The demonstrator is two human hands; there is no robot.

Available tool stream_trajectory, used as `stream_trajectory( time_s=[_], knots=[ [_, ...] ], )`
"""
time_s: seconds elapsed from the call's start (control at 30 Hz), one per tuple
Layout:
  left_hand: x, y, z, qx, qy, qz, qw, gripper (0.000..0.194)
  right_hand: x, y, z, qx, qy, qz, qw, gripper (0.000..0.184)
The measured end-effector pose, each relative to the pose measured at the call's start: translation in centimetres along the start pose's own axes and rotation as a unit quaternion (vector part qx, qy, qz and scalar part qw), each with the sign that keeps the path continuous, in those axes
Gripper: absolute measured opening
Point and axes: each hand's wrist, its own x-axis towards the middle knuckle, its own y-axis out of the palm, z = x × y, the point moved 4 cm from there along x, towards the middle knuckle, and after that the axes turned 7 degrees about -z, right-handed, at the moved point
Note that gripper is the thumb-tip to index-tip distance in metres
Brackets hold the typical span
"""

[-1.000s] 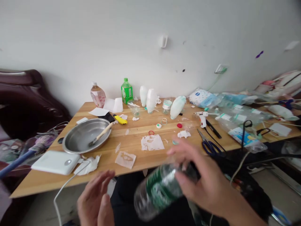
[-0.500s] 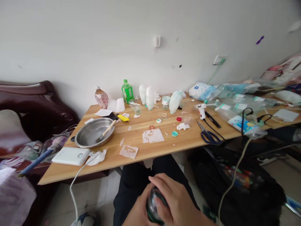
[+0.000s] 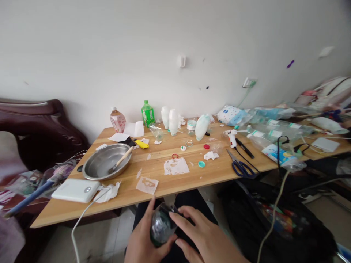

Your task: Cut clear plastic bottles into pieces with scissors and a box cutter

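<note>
Clear plastic bottle (image 3: 161,223), held off the table (image 3: 170,189), in front of its near edge, above the person's lap. Tilted so one rounded end faces the camera; the rest of the body is foreshortened behind it, so full length can't be read. Surface see-through and glossy, with pale streaky highlights across the rounded end; reads dark because the dark trousers (image 3: 189,201) show behind and through it. Some green along its lower edge, blurred; no lettering legible. Cap or neck not discernible from this angle. Contents: can't tell.

Left hand (image 3: 142,233) wraps the bottle from the left, index finger extended up along the side, thumb across underneath, so the bottle sits gripped between them. Right hand (image 3: 204,232) is on the other side, fingers bent and slightly apart, fingertips at the bottle's upper right edge; can't tell whether they press or only touch.

Nearest on the table: translucent scrap (image 3: 147,185) close to the near edge, larger torn white sheet (image 3: 177,166) behind it, teal cap (image 3: 201,164) to its right. Scissors (image 3: 241,169) farther right; metal bowl (image 3: 94,164) on the left with a wooden-handled brush (image 3: 123,157) in it.
</note>
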Motion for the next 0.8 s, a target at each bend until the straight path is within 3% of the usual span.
stream_trajectory(
  time_s=[0.07, 0.13, 0.27, 0.37, 0.5, 0.6, 0.63, 0.7, 0.8],
  knots=[
    [0.1, -0.7, 0.1, -0.008, 0.034, -0.033, 0.999, 0.096, 0.1, -0.8, 0.1, 0.040, -0.010, 0.030, 0.999, 0.066],
    [-0.2, -0.6, -0.3, -0.049, 0.055, -0.030, 0.997, 0.095, 0.4, -2.2, 0.2, 0.067, -0.010, 0.040, 0.997, 0.068],
    [-0.3, 0.6, -1.3, -0.160, -0.012, -0.028, 0.987, 0.070, 0.9, -4.5, 0.6, 0.114, -0.017, 0.051, 0.992, 0.038],
    [0.5, 1.5, -2.1, -0.208, -0.053, -0.047, 0.976, 0.056, 1.0, -3.7, 0.8, 0.136, -0.024, 0.073, 0.988, 0.025],
    [1.4, 2.6, -2.2, -0.249, -0.085, -0.052, 0.963, 0.050, 0.7, -0.1, 0.7, 0.182, 0.030, 0.100, 0.978, 0.034],
    [1.0, 2.9, -1.0, -0.281, -0.086, -0.062, 0.954, 0.054, 0.8, -0.1, 0.8, 0.184, 0.058, 0.072, 0.979, 0.067],
    [0.7, 2.9, -0.3, -0.293, -0.073, -0.069, 0.951, 0.059, 1.2, -1.4, 0.8, 0.183, 0.061, 0.039, 0.980, 0.081],
    [-0.2, 3.0, 1.3, -0.310, -0.040, -0.081, 0.947, 0.067, 2.8, -6.0, -0.2, 0.174, 0.086, -0.081, 0.978, 0.097],
    [-1.5, 4.0, 4.2, -0.297, -0.051, -0.043, 0.953, 0.062, 6.6, -16.2, -4.1, 0.119, 0.130, -0.342, 0.923, 0.077]
  ],
)
